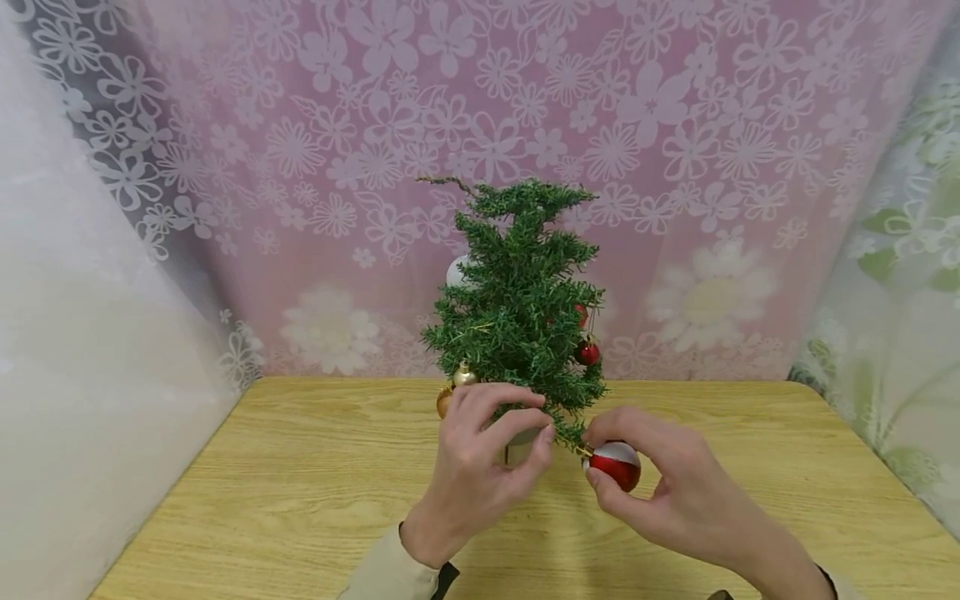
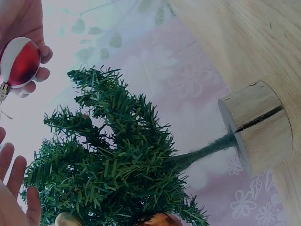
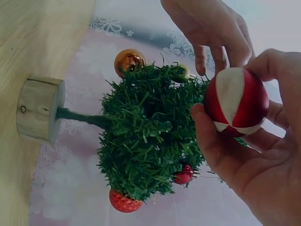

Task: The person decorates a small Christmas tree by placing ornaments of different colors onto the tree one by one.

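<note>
My right hand (image 1: 675,483) grips a red and white bauble (image 1: 617,468) between thumb and fingers, its gold cap pointing left. A thin thread (image 1: 564,437) runs from the cap to the left hand (image 1: 483,467), whose thumb and index finger pinch it. Both hands are in front of a small artificial Christmas tree (image 1: 525,292). In the right wrist view the bauble (image 3: 237,101) shows red and white panels, close before the tree's branches. From the left wrist, the bauble (image 2: 21,61) appears at the upper left; the pinching fingertips are outside that view.
The tree's round wooden base (image 2: 261,127) stands on the wooden table (image 1: 300,475). Several ornaments hang on the branches, among them a dark red ball (image 1: 588,353), a gold ball (image 1: 465,373), an orange ball (image 3: 128,62) and a white ball (image 1: 459,271). Floral curtains (image 1: 375,125) surround the table.
</note>
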A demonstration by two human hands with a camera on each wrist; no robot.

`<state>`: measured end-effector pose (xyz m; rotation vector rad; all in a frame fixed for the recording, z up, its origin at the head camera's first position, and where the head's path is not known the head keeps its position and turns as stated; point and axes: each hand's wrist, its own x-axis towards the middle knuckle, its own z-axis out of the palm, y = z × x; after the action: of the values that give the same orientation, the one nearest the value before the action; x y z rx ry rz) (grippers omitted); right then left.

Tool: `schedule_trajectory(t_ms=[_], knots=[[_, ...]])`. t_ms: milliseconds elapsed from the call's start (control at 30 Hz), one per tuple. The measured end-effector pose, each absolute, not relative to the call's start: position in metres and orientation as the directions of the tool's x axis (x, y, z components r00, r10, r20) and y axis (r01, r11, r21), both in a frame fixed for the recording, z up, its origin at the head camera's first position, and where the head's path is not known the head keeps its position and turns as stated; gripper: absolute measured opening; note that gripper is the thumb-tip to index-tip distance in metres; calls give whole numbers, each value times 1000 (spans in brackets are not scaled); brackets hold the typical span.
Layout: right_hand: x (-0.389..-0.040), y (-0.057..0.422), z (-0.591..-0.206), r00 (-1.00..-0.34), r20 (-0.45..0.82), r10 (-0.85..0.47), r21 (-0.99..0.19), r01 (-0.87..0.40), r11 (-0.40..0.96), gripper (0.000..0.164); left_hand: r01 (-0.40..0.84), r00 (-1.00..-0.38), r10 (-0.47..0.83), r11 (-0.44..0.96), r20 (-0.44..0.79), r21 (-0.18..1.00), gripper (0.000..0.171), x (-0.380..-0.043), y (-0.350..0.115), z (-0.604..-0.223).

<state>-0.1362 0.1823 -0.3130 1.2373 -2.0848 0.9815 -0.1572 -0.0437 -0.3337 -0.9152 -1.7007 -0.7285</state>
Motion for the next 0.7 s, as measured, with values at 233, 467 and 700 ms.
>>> schedule_trajectory(t_ms=[233,467,700], knots=[[-139,177,-316,-465,759,-455,-324,-877,355,7,842,-122,229,539,966,-21,16,-159,-42,-335],[-137,174,-313,-504,734,-455,-373,-859,351,23,849,-104,229,527,968,-34,16,-157,-41,-334],[-138,171,-314,-497,715,-491,-342,-862,375,43,851,-102,234,523,967,-36,15,-158,-40,-334]])
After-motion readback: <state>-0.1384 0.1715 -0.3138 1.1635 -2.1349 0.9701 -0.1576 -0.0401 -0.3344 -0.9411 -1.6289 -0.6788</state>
